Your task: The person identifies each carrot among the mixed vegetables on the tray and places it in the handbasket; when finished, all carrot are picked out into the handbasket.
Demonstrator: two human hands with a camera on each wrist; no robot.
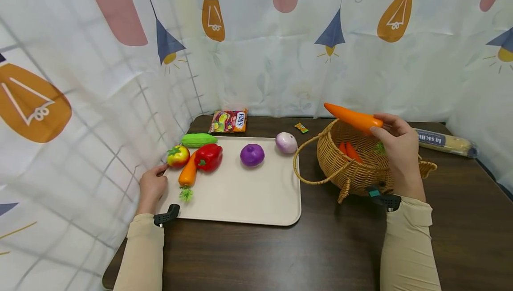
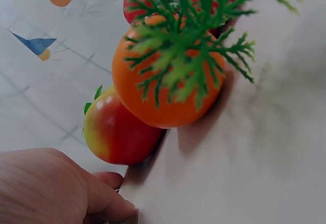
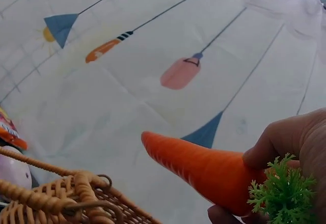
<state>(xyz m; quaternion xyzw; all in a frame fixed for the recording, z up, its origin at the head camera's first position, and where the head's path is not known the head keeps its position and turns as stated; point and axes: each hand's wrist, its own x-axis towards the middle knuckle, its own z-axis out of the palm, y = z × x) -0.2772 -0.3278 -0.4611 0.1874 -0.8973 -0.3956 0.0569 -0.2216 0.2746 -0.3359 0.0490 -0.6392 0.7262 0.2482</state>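
right hand [image 1: 401, 153]: you are pinching carrot [image 1: 352, 118] by thick leafy end above basket [image 1: 366, 179] — leaving tip free. left hand [image 1: 153, 187]: fingers are gripping edge of tray [image 1: 240, 197] — probably steadying it.

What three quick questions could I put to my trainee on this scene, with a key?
1. What does the right hand hold?
2. True or false: the left hand touches the edge of the tray.
3. Which of these lies off the tray?
A) the red pepper
B) the la sicilia pack
C) the purple vegetable

Key: 1. A carrot. 2. True. 3. B.
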